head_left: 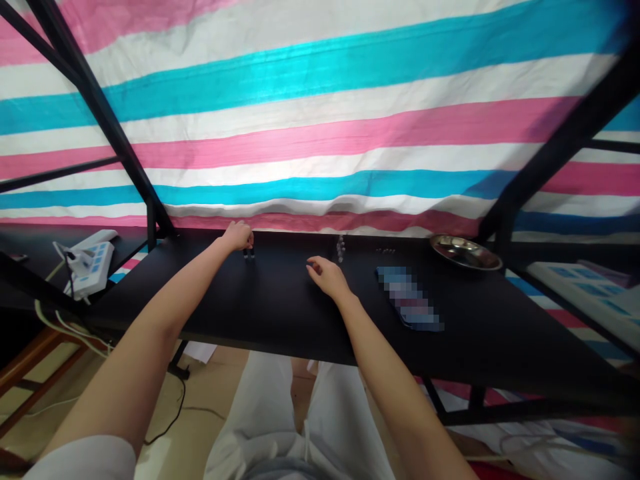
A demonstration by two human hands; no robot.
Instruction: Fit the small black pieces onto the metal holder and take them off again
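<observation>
My left hand [237,236] is at the far edge of the black table, its fingers closed together. Right below its fingertips stand small dark pieces [249,254] with pale ends. Whether the fingers grip one of them is too small to make out. My right hand [326,275] hovers over or rests on the middle of the table, fingers bent, with a gap between thumb and forefinger and nothing visible in it. Just beyond it runs a short row of small clear pieces [341,249]. Farther right lie several tiny pieces [385,251].
A blurred-out phone-shaped object [409,299] lies right of my right hand. A shiny metal plate [466,253] sits at the back right of the black table [280,313]. Black frame bars [550,143] flank it, with a striped sheet [320,127] behind. A power strip [95,267] is at left.
</observation>
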